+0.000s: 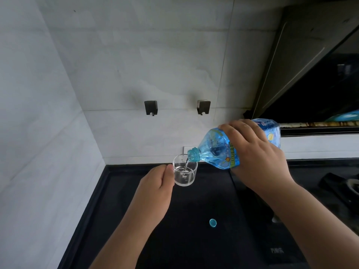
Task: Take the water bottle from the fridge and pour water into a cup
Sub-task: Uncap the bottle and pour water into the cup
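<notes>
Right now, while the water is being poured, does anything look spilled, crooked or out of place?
No spill shows. The stream from the tilted bottle, held by the right hand, lands inside the glass cup, which the left hand steadies. Only the blue cap lies loose on the dark counter, apart from both.

Both forearms are bare, with no sleeve showing. The left hand [158, 188] and the right hand [258, 152] wear no gloves, rings or watch.
</notes>
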`<state>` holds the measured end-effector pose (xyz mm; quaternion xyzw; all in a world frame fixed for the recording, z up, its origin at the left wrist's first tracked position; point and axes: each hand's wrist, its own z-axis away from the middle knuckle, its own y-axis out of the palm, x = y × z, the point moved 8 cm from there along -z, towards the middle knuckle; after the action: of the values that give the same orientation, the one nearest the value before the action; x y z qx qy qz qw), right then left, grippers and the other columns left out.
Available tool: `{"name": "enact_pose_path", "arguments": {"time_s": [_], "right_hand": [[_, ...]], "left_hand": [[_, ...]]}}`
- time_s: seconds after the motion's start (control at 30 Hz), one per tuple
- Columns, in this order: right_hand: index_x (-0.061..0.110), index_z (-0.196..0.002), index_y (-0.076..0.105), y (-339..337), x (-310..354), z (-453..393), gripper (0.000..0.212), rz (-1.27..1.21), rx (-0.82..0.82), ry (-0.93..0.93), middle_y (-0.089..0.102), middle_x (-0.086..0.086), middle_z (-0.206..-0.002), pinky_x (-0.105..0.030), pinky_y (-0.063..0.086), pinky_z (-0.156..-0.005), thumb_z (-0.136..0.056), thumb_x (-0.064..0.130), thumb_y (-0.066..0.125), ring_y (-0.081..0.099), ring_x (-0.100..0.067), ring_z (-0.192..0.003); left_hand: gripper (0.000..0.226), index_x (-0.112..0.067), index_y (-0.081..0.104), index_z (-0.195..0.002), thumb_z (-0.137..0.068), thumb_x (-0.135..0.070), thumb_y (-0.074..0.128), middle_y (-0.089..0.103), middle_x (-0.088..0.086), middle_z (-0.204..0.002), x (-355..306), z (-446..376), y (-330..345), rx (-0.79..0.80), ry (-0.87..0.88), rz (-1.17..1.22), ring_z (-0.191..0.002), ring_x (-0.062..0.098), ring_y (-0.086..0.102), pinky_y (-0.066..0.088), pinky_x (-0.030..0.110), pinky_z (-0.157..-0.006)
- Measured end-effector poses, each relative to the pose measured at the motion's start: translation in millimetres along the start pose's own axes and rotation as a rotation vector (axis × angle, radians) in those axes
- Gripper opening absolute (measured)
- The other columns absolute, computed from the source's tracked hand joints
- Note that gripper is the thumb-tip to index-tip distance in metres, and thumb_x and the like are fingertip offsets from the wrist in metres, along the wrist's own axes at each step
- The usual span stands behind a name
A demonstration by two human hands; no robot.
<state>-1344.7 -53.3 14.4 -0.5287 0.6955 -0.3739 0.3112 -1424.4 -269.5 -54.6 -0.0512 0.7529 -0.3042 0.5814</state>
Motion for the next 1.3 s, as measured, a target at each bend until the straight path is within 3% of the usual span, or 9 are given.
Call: {"name": "enact_pose_path", "arguments": {"time_s": [0.37,0.47,0.63,0.8,1.03,1.1,1.17,1.23,1.3], "right_hand": [[0.032,-0.147,0.039,5,-2,-5,0.096,-0.021,-0.008,0.032,0.045,0.01,-0.145,-0.042,0.06,-0.069,-0.067,0.027,0.092,0.037,-0.022,-0.144],[0.033,-0.146,0.04,12,-6,-5,0.093,-0.064,-0.007,0.073,0.045,0.012,-0.144,-0.041,0.059,-0.069,-0.068,0.028,0.091,0.036,-0.02,-0.143],[0.035,-0.148,0.035,37,-15,1,0.097,-0.189,0.052,0.177,0.043,0.012,-0.148,-0.043,0.056,-0.082,-0.069,0.033,0.091,0.035,-0.016,-0.142],[0.037,-0.146,0.031,84,-25,13,0.101,-0.335,0.181,0.289,0.045,0.013,-0.143,-0.044,0.056,-0.086,-0.065,0.029,0.09,0.042,-0.016,-0.135],[0.037,-0.137,0.031,157,-29,43,0.097,-0.587,0.352,0.456,0.048,0.017,-0.125,-0.039,0.053,-0.084,-0.061,0.038,0.092,0.054,-0.017,-0.119],[0.034,-0.142,0.032,178,-23,57,0.103,-0.614,0.41,0.481,0.051,0.012,-0.133,-0.04,0.05,-0.096,-0.06,0.043,0.093,0.05,-0.018,-0.126],[0.029,-0.147,0.033,196,-12,70,0.108,-0.614,0.458,0.462,0.046,0.009,-0.14,-0.037,0.038,-0.11,-0.059,0.044,0.094,0.039,-0.019,-0.134],[0.026,-0.15,0.034,216,-2,83,0.11,-0.626,0.501,0.465,0.041,0.008,-0.142,-0.035,0.029,-0.115,-0.059,0.043,0.094,0.034,-0.019,-0.136],[0.027,-0.15,0.034,238,5,99,0.11,-0.667,0.558,0.509,0.04,0.01,-0.139,-0.036,0.03,-0.115,-0.059,0.042,0.094,0.035,-0.019,-0.135]], "left_hand": [[0.045,-0.012,0.059,-0.082,-0.107,-0.042,0.036,0.064,0.011,-0.079,10,-8,1,-0.004,0.002,-0.018,-0.075,0.025,0.061,0.05,0.036,-0.067],[0.045,-0.012,0.06,-0.084,-0.106,-0.043,0.036,0.065,0.013,-0.081,16,-11,2,-0.009,-0.011,-0.001,-0.076,0.028,0.062,0.052,0.043,-0.069],[0.046,-0.008,0.061,-0.086,-0.107,-0.041,0.038,0.065,0.017,-0.082,33,-20,5,-0.015,-0.04,0.047,-0.076,0.033,0.061,0.052,0.047,-0.069],[0.042,-0.012,0.064,-0.089,-0.108,-0.04,0.038,0.068,0.01,-0.083,55,-30,12,-0.031,-0.08,0.051,-0.077,0.022,0.064,0.052,0.028,-0.066],[0.042,-0.014,0.066,-0.095,-0.11,-0.039,0.035,0.07,0.005,-0.092,138,-35,42,0.025,-0.244,0.034,-0.087,0.016,0.069,0.056,0.031,-0.083],[0.041,-0.018,0.067,-0.097,-0.11,-0.04,0.035,0.071,0.001,-0.093,169,-32,56,0.057,-0.293,0.027,-0.09,0.012,0.069,0.057,0.031,-0.087],[0.04,-0.021,0.067,-0.098,-0.11,-0.041,0.035,0.072,-0.002,-0.096,202,-27,71,0.087,-0.37,0.044,-0.093,0.011,0.069,0.057,0.034,-0.091],[0.04,-0.022,0.068,-0.098,-0.11,-0.041,0.035,0.072,-0.003,-0.099,232,-20,87,0.117,-0.459,0.066,-0.096,0.011,0.069,0.056,0.034,-0.093],[0.038,-0.022,0.069,-0.098,-0.11,-0.04,0.037,0.072,-0.004,-0.101,255,-13,103,0.146,-0.532,0.085,-0.099,0.011,0.069,0.054,0.03,-0.09]]}}
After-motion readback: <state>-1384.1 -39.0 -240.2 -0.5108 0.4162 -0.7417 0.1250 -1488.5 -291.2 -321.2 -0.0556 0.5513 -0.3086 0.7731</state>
